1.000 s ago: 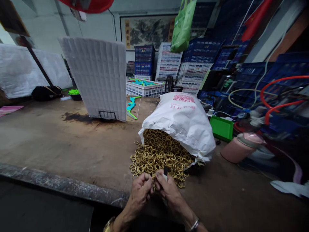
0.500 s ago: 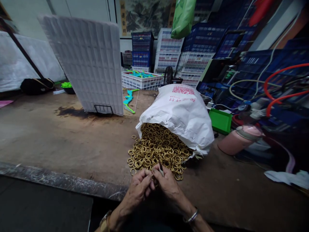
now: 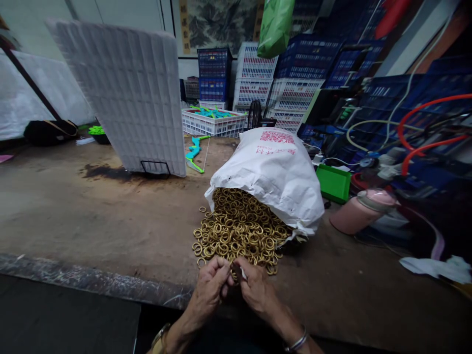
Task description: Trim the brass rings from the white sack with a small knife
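My left hand [image 3: 211, 286] is closed in a pinch on a brass-coloured ring [image 3: 234, 273] at the near edge of the heap. Close beside it, my right hand [image 3: 256, 287] is closed around a small tool with a dark tip and a pale part, mostly hidden by the fingers. The tool's tip is near the ring; whether they touch I cannot tell. Just beyond both hands lies a heap of brass-coloured rings [image 3: 236, 231], spilling from the mouth of a white woven sack [image 3: 269, 172] that rests on its side.
The brown worktable [image 3: 155, 231] holds an upright white ribbed panel [image 3: 129, 98], a toy bow [image 3: 194, 153], a green tray [image 3: 333, 183] and a pink bottle [image 3: 363, 211]. Behind stand a white crate [image 3: 214, 129] of bow parts and stacked crates [image 3: 256, 73]. Red hoses [image 3: 409, 132] hang at the right.
My right hand has turned and shifted slightly, and its tool's dark tip shows less. A ring shows more plainly between my hands. The whole view has shifted a little.
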### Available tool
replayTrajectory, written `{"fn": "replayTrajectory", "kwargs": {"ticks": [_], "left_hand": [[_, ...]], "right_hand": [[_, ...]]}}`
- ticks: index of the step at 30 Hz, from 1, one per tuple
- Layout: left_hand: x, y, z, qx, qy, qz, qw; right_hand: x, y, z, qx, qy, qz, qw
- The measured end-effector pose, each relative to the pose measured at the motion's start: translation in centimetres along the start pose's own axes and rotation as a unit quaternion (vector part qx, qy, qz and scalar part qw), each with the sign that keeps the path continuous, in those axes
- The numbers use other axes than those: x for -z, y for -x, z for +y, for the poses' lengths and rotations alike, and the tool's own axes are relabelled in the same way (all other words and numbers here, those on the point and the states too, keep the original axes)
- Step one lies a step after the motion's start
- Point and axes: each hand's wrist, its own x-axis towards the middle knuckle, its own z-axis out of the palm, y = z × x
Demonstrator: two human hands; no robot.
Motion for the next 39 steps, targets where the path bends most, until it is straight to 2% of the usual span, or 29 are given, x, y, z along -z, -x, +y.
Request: {"fn": "replayTrajectory", "kwargs": {"ticks": [6,13,16,20,25,30,35,39], "left_hand": [[0.0,-0.4,-0.9,-0.026,-0.016,0.018,0.999],[0.6,0.5,0.1,-0.006,-0.035,0.008,0.999],[0.9,1.3,0.4,0.008,0.000,-0.003,1.000],[1.6,2.1,0.0,0.037,0.096,-0.048,0.994],[2.6,1.8,-0.6,0.044,0.171,-0.012,0.984],[3.4,1.5,-0.7,0.047,0.219,-0.010,0.974],[4.0,1.6,-0.9,0.097,0.282,-0.024,0.954],[3.6,1.3,-0.7,0.107,0.268,0.001,0.957]], "right_hand": [[0.0,0.4,0.1,0.008,0.106,-0.046,0.993],[-0.1,-0.4,-0.9,-0.030,0.201,-0.031,0.979],[0.2,-1.5,-1.2,-0.051,0.233,-0.011,0.971],[1.3,-3.5,-1.3,-0.063,0.265,0.030,0.962],[1.1,-5.5,-1.6,-0.023,0.278,0.054,0.959],[-0.1,-6.2,-1.5,-0.048,0.322,0.030,0.945],[0.2,-5.9,-1.4,-0.063,0.298,0.031,0.952],[1.0,-5.8,-0.6,-0.048,0.201,0.055,0.977]]}}
